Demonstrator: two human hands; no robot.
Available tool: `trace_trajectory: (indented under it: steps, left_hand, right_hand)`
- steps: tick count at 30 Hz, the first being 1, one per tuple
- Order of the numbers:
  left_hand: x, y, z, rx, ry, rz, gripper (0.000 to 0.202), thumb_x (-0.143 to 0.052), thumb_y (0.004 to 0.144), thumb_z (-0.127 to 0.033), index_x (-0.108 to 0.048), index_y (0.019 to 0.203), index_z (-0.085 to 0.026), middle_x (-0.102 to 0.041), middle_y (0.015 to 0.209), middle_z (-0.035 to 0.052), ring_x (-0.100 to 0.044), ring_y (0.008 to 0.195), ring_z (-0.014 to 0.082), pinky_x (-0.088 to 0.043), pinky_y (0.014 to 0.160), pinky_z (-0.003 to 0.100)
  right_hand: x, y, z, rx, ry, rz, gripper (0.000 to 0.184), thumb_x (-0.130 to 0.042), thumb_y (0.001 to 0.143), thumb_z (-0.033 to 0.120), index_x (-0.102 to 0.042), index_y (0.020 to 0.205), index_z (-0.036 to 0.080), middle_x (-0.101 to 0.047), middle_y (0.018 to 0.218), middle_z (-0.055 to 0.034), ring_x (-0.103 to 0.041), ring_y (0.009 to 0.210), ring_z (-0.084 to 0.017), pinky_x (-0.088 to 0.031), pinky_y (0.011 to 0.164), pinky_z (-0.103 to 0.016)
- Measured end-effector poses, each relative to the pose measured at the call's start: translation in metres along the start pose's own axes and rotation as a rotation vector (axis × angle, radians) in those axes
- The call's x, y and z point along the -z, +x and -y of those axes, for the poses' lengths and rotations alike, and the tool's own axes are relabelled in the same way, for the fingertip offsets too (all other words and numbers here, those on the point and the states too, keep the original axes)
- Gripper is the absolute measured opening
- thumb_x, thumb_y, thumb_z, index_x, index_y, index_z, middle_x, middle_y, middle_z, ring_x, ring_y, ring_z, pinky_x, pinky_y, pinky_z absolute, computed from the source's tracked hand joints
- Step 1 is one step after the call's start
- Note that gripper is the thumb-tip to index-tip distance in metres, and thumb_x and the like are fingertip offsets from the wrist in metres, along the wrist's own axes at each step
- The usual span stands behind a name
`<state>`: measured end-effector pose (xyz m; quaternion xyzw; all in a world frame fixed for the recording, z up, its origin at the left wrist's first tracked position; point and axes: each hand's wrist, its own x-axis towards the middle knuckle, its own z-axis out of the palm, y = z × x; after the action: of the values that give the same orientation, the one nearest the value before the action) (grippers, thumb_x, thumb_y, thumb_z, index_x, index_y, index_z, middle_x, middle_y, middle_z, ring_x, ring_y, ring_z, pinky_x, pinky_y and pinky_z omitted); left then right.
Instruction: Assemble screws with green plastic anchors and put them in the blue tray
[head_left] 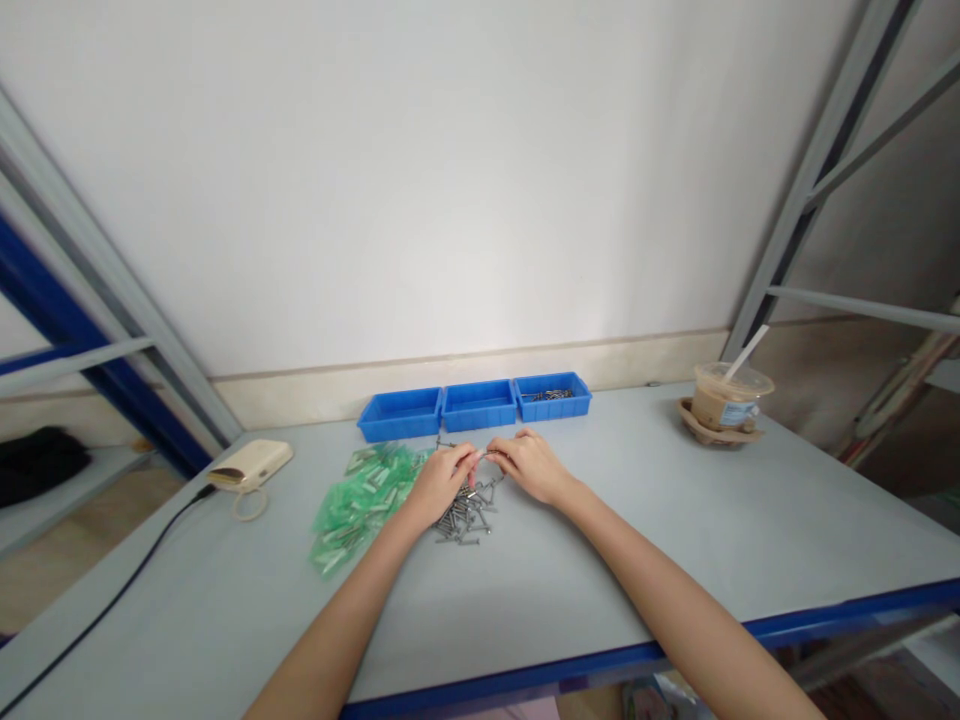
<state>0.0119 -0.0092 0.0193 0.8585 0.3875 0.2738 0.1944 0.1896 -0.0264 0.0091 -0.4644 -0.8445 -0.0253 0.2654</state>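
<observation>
Both the left hand [441, 482] and right hand [531, 466] are pinching a slender part [484, 455] crosswise between them; loose screws [459, 522] are lying nearer the left.

We see soft, fairly even light, its source out of view. The wall [480, 220] is palest around the middle and greys toward the right, where the space behind the metal frame [814, 160] turns dim. On the table [600, 590] we find only faint, loose-edged shadows. The wide lens tilts the frame outward and softens the edges; the screws [459, 524] lack fine detail.
</observation>
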Motion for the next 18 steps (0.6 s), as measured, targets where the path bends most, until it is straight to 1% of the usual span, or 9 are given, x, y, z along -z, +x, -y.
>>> trace_trajectory:
  steps: [5,7,10,12,15,18]
  left_hand:
    - [-0.0010,-0.0010,0.0008,-0.007,-0.035,-0.010,0.028,-0.037,0.087,-0.036,-0.053,0.072,-0.018,-0.060,0.058,-0.0027,-0.055,0.058,0.0140,-0.037,0.064,0.023]
    - [-0.0011,-0.0012,0.0016,-0.019,-0.030,-0.011,0.029,-0.037,0.087,-0.035,-0.052,0.069,-0.018,-0.059,0.059,-0.0026,-0.054,0.059,0.0138,-0.037,0.065,0.023]
    - [-0.0005,-0.0014,0.0021,-0.022,-0.010,-0.022,0.036,-0.033,0.088,-0.035,-0.051,0.062,-0.017,-0.058,0.058,-0.0018,-0.054,0.060,0.0138,-0.036,0.064,0.022]
    - [-0.0001,-0.0014,0.0020,-0.024,0.005,-0.029,0.041,-0.032,0.089,-0.037,-0.051,0.059,-0.017,-0.056,0.057,-0.0015,-0.053,0.059,0.0138,-0.036,0.064,0.022]
    - [-0.0002,-0.0014,0.0013,-0.040,0.006,-0.024,0.044,-0.030,0.089,-0.038,-0.051,0.056,-0.017,-0.055,0.055,-0.0013,-0.052,0.058,0.0135,-0.035,0.063,0.022]
    - [-0.0011,-0.0012,0.0001,-0.053,-0.032,-0.018,0.044,-0.030,0.090,-0.036,-0.051,0.057,-0.017,-0.055,0.055,-0.0013,-0.052,0.056,0.0129,-0.036,0.062,0.022]
  right_hand:
    - [0.0007,0.0004,0.0000,-0.013,-0.046,0.038,0.042,-0.027,0.094,0.034,-0.058,0.071,0.017,-0.061,0.062,-0.0018,-0.054,0.059,-0.012,-0.031,0.071,-0.026]
    - [0.0009,0.0002,-0.0001,-0.020,-0.017,0.027,0.041,-0.028,0.094,0.035,-0.059,0.073,0.017,-0.061,0.062,-0.0016,-0.054,0.059,-0.012,-0.031,0.072,-0.026]
    - [0.0003,-0.0003,-0.0008,-0.019,0.072,-0.010,0.030,-0.037,0.091,0.039,-0.058,0.089,0.018,-0.064,0.068,-0.0011,-0.055,0.063,-0.013,-0.032,0.074,-0.026]
    - [-0.0001,-0.0006,-0.0012,-0.005,0.121,-0.028,0.027,-0.041,0.089,0.039,-0.057,0.095,0.018,-0.064,0.070,-0.0006,-0.055,0.064,-0.013,-0.032,0.074,-0.025]
    - [0.0003,-0.0006,-0.0014,0.020,0.151,-0.033,0.028,-0.037,0.091,0.038,-0.057,0.090,0.018,-0.062,0.066,0.0004,-0.053,0.062,-0.012,-0.032,0.073,-0.025]
    - [0.0012,-0.0003,-0.0010,0.034,0.148,-0.007,0.038,-0.032,0.092,0.039,-0.058,0.076,0.017,-0.057,0.059,0.0006,-0.049,0.058,-0.011,-0.031,0.069,-0.024]
